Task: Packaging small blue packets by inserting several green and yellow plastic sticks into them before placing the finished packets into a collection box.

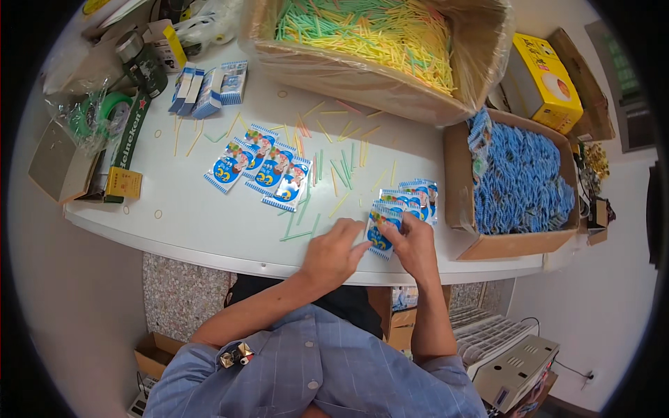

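My right hand [418, 247] is closed on a small blue-and-white candy packet [380, 235], its thumb lying over the front. More blue-and-white packets [420, 195] overlap just beyond it on the table. Beside the held packet's left edge is my left hand [332, 255], thumb and forefinger apart, with nothing visible between them; whether the thumb tip touches the packet is unclear. Farther left, several like packets [273, 169] lie overlapping in a group. Thin green, yellow and pink sticks [346, 173] are scattered between the two groups.
A plastic-lined carton [362, 80] of coloured sticks stands at the back. On the right, another carton [516, 247] holds blue packet strips, near a yellow box [547, 83]. Folded blue-and-white boxes [208, 90], a dark bottle [143, 66] and green tape [115, 108] sit left.
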`<move>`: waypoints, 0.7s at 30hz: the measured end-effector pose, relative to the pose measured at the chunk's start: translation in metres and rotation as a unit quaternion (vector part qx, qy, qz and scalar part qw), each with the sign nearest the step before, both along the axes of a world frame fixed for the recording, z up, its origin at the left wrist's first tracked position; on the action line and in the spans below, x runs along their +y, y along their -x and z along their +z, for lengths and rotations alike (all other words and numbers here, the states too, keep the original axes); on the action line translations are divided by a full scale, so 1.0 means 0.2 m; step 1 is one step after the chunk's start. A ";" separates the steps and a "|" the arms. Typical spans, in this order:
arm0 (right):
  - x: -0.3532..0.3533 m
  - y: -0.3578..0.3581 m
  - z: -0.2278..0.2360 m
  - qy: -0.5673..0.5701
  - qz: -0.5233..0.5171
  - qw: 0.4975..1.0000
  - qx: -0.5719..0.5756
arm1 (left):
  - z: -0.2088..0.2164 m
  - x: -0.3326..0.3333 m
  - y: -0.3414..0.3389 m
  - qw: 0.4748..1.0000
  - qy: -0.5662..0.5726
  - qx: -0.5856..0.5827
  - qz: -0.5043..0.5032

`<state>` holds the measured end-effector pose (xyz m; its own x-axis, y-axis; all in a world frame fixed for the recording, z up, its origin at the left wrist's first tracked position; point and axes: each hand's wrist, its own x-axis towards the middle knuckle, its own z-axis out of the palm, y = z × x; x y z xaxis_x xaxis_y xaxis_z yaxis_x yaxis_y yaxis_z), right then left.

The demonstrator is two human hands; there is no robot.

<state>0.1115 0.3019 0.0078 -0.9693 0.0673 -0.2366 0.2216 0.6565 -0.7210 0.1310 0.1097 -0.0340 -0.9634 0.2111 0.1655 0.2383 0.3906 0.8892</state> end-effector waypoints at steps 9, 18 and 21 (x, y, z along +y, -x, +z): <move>0.18 0.12 -0.13 -0.223 -0.079 0.955 0.177 | -0.11 0.21 0.07 0.989 0.142 -0.011 -0.039; 0.07 0.24 -0.28 -0.265 -0.213 0.935 0.101 | -0.10 0.27 0.12 0.988 0.149 -0.049 -0.017; 0.05 0.15 -0.34 -0.220 -0.223 0.921 0.232 | -0.11 0.29 0.10 0.990 0.125 -0.066 -0.011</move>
